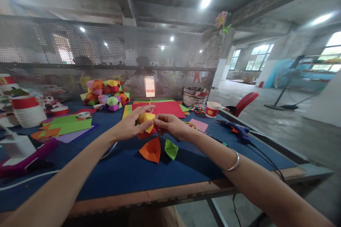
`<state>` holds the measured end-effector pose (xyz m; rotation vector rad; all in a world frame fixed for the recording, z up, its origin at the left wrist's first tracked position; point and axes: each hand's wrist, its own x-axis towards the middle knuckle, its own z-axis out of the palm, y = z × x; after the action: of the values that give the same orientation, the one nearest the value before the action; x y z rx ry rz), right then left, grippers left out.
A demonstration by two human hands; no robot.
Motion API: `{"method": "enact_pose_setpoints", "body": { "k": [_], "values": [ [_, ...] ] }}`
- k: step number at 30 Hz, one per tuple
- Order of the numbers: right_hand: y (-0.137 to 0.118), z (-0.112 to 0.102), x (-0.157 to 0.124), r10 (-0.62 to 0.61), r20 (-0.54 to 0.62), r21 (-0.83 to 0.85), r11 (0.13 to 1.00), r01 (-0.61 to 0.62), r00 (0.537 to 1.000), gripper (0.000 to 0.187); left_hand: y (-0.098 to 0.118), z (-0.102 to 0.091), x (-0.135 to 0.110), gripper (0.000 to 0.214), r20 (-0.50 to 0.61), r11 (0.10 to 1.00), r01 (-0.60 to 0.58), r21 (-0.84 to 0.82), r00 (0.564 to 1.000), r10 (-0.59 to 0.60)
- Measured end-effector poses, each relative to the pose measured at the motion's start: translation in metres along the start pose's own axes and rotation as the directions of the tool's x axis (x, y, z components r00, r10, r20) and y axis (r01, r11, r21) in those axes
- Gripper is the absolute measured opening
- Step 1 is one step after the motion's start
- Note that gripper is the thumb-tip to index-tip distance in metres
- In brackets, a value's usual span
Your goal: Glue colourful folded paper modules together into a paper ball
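Between my two hands, above the blue table, is a folded paper ball point(147, 117) with a yellow upper part and red and orange below. My left hand point(132, 124) holds it from the left, thumb across the front and fingers over the top. The fingertips of my right hand point(170, 125) pinch its right edge. On the table just below lie an orange folded paper piece point(151, 150) and a green folded paper piece point(171, 149), side by side and apart. Behind the hands lies a stack of red paper point(170, 109).
Finished-looking multicoloured paper balls point(106, 95) are piled at the back left. Coloured sheets with a tape roll point(83, 115) and stacked paper cups point(28, 111) stand left. A glue gun point(237, 130) with a cord, a paper cup point(212, 109) and a woven basket point(195, 96) are right.
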<state>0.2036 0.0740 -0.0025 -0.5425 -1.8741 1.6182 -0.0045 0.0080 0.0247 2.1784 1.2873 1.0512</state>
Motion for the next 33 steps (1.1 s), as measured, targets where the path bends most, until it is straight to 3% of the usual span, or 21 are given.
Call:
{"method": "enact_pose_setpoints", "body": {
  "k": [5,13,22,33],
  "values": [
    [0.002,0.0,0.0,-0.007,0.001,-0.06,0.998,0.007,1.0,0.048,-0.001,0.004,0.0,0.059,0.034,0.996,0.044,0.076,0.998,-0.047],
    [0.006,-0.002,0.001,-0.002,0.022,-0.058,0.998,0.004,1.0,0.058,0.0,0.006,0.001,0.045,0.006,0.964,0.212,-0.163,0.977,-0.214],
    [0.004,0.001,-0.001,-0.017,0.013,-0.044,0.999,0.017,1.0,0.062,-0.003,0.01,0.0,0.049,-0.012,0.869,0.304,-0.39,0.942,-0.335],
    [0.006,0.0,0.0,-0.031,0.048,-0.046,0.998,0.033,0.998,0.062,-0.002,0.011,0.0,0.055,0.001,0.801,0.37,-0.47,0.908,-0.419]
  ]
}}
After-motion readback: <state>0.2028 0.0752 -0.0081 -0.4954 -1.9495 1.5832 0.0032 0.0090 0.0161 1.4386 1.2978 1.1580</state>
